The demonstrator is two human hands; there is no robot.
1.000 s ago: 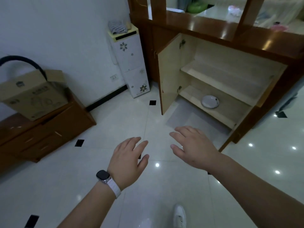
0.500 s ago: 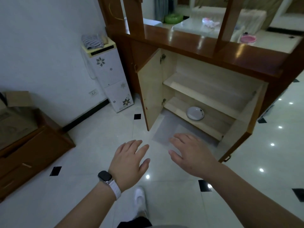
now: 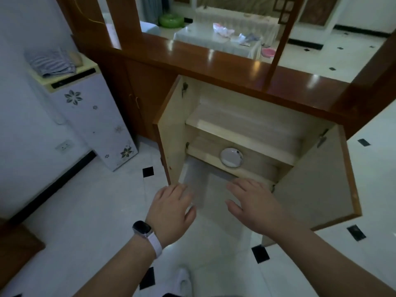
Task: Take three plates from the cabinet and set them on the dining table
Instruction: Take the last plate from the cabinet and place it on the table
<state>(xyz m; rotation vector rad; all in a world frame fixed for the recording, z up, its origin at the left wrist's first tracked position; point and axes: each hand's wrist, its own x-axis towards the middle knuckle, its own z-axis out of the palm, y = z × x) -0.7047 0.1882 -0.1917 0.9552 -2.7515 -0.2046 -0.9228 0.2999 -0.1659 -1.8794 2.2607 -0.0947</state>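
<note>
1. We hold both hands out over the tiled floor, before the open cabinet (image 3: 235, 116), whose two doors stand wide.
2. Our left hand (image 3: 171, 207), with a watch (image 3: 142, 229) on its wrist, hovers palm down, its grip apart and empty.
3. Our right hand (image 3: 255, 206) hovers at its 3 o'clock, fingers spread, grip likewise apart.
4. A plate (image 3: 231, 157) sits on the lower shelf (image 3: 205, 150), at 12 o'clock from the hands, apart from both.
5. A white flower-printed unit (image 3: 92, 116) stands at 10 o'clock.
</note>
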